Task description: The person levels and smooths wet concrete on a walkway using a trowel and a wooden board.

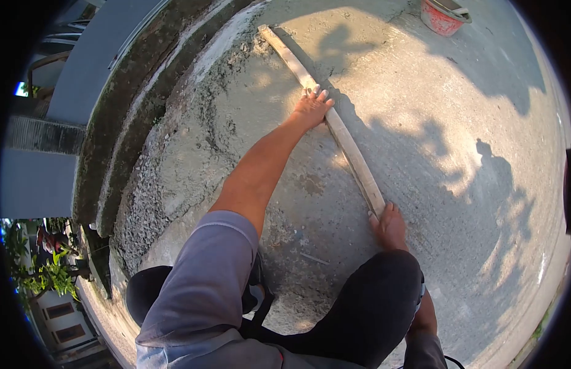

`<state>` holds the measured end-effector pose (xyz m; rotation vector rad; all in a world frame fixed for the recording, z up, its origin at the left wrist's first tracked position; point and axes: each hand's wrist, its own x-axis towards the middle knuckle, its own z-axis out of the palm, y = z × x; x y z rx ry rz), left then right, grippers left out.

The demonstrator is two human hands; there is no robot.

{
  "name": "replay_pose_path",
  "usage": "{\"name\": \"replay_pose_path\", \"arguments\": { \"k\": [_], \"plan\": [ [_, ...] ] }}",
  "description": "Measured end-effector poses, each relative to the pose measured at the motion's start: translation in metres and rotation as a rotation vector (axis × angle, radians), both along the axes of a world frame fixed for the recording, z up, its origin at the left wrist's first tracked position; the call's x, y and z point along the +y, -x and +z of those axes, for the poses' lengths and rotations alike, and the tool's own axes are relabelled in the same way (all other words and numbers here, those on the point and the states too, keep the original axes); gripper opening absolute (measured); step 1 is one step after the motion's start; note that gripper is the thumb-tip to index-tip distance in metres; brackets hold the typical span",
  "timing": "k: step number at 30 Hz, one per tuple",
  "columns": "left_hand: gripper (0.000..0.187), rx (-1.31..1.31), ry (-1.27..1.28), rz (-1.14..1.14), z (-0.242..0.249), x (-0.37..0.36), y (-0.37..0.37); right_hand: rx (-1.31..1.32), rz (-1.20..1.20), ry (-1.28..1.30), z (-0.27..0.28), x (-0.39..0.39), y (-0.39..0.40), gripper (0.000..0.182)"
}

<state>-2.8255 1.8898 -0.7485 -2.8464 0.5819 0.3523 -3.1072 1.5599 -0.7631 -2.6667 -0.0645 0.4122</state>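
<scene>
A long, narrow wooden board lies across the grey wet-looking concrete, running from the upper left toward my right knee. Partway along it, my left hand reaches over the wood, with its fingers curled across the top face. My right hand grips the near end, beside my bent knee; part of its fingers is hidden. Rough, lumpy concrete lies to the left of the board, and the surface to its right looks flatter.
A red bucket with something in it stands at the upper right. Along the left runs a raised, curved concrete edge with loose gravel beside it. A thin stick lies near my feet. Shadows cross the ground.
</scene>
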Motion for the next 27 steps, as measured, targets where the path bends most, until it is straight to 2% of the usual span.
{"name": "replay_pose_path", "arguments": {
  "k": [2,3,8,10,14,17,20,21,23,27],
  "plan": [
    [0.07,-0.017,-0.017,-0.02,0.004,0.009,0.003,-0.034,0.037,-0.07,0.006,0.015,-0.008,0.045],
    [0.07,-0.002,0.011,-0.039,0.01,0.004,0.019,-0.045,0.013,0.0,-0.002,0.008,0.012,0.045],
    [0.07,0.023,0.241,-0.299,-0.001,-0.042,0.158,0.241,-0.063,0.18,-0.013,-0.08,0.137,0.048],
    [0.071,0.07,0.251,-0.335,0.003,-0.05,0.181,0.3,-0.068,0.212,-0.005,-0.095,0.162,0.05],
    [0.075,-0.003,0.217,-0.383,-0.014,-0.011,0.158,0.326,0.003,0.22,-0.01,-0.047,0.1,0.052],
    [0.076,-0.072,0.139,-0.172,-0.005,0.075,0.083,0.245,0.105,0.134,-0.008,0.008,0.027,0.055],
    [0.077,-0.046,0.042,-0.056,0.003,0.09,0.067,0.045,0.152,-0.046,-0.001,0.04,-0.005,0.049],
    [0.077,-0.022,0.019,-0.026,0.007,0.09,0.065,0.119,0.115,0.017,-0.003,0.033,0.004,0.047],
    [0.074,0.018,0.086,-0.122,0.011,0.064,0.099,0.289,0.04,0.152,-0.009,0.007,0.041,0.045],
    [0.067,0.088,0.358,-0.317,-0.005,-0.012,0.207,0.345,0.031,0.236,-0.003,-0.054,0.115,0.044]
  ]
}}
